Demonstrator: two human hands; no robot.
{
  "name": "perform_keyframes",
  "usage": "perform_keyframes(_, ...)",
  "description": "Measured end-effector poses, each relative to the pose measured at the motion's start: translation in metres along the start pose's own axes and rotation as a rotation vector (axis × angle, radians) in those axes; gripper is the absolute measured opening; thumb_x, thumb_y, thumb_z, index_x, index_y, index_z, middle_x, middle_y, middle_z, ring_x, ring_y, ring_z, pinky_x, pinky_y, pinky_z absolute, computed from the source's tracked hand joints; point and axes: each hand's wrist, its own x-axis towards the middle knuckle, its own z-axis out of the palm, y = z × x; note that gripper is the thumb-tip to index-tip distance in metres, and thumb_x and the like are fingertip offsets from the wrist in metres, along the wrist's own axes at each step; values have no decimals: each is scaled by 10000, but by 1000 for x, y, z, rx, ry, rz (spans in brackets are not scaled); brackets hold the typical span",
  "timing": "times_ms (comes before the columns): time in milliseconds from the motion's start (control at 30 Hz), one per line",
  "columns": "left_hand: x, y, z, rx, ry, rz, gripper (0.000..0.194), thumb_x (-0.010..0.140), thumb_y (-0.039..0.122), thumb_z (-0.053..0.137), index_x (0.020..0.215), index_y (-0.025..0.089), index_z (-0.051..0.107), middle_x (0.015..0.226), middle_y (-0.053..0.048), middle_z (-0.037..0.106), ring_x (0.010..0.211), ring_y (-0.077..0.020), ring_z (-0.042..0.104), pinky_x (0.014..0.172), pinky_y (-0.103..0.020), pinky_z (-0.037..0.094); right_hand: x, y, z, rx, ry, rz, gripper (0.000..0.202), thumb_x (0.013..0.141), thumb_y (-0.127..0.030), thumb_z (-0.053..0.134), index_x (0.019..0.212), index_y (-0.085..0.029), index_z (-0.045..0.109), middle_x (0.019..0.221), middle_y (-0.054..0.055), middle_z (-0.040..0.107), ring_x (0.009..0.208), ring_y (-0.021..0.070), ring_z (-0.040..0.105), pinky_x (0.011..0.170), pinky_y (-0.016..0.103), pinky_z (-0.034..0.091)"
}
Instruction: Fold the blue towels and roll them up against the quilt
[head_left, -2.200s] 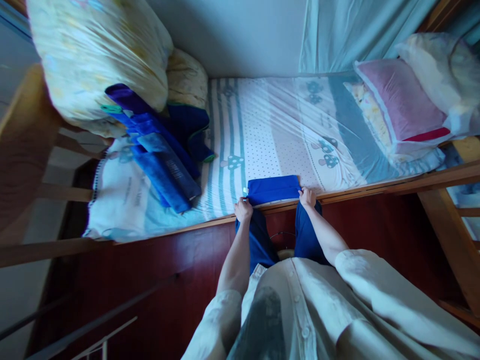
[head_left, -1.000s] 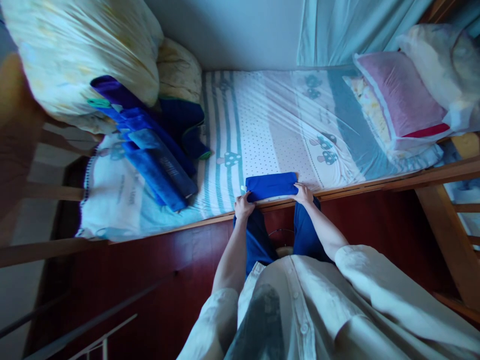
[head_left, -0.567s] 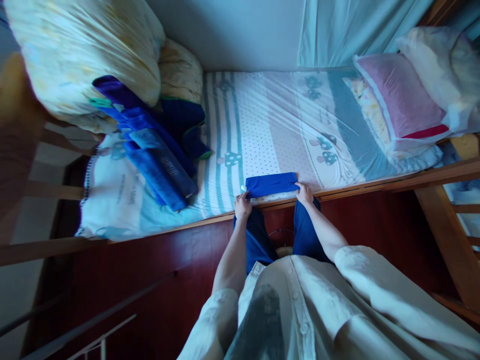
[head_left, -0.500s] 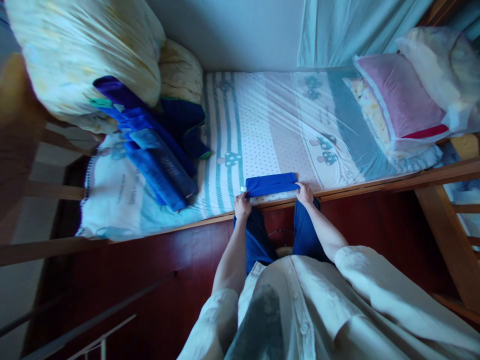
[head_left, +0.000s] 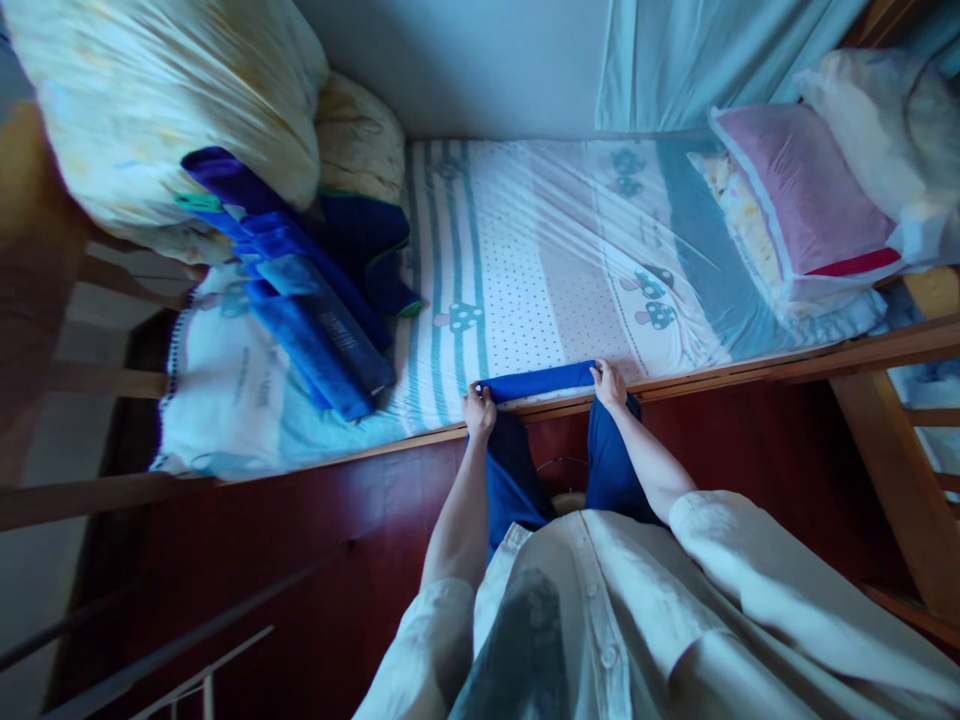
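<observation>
A blue cloth (head_left: 538,382), folded into a narrow strip, lies along the front edge of the bed. My left hand (head_left: 479,408) pinches its left end, and my right hand (head_left: 608,384) grips the right end. Both hands are at the mattress edge above my knees. To the left, several folded blue cloths (head_left: 322,330) lie in a slanting pile on the patterned bed sheet (head_left: 517,270).
A large pale yellow bundle (head_left: 195,110) stands at the back left. A pink pillow (head_left: 814,190) in a clear bag lies at the right end. Wooden rails (head_left: 105,495) border the bed, and a curtain (head_left: 690,65) hangs behind it.
The blue cloth has gone from a wider rectangle to a narrower strip. My left hand has shifted slightly left with its end; my right hand has hardly moved.
</observation>
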Motion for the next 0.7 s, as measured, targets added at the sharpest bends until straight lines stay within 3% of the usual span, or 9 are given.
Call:
perform_keyframes(233, 0, 2, 1, 79, -60, -99, 378, 1014, 312, 400, 1297, 192, 619, 1091, -171, 745, 1171, -325, 641, 996, -448, 473, 3, -4, 2, -103, -109, 104, 369, 1062, -391, 470, 1378, -261, 610, 1187, 122, 718, 1121, 256, 672, 966, 345, 510)
perform_keyframes(400, 2, 5, 2, 70, -21, -114, 394, 1007, 308, 408, 1310, 211, 641, 1089, -167, 746, 1198, -340, 623, 1010, -479, 468, 3, -5, 1, -115, -120, 110, 372, 1062, -392, 466, 1373, -253, 615, 1191, 129, 717, 1116, 257, 674, 951, 341, 516)
perform_keyframes(700, 9, 6, 1, 85, -60, -159, 419, 1016, 338, 415, 1339, 206, 647, 1153, -182, 724, 1253, -349, 583, 1052, -506, 449, 1, -8, 0, -149, -138, 121, 382, 1065, -415, 464, 1377, -255, 613, 1194, 125, 720, 1119, 252, 677, 958, 339, 512)
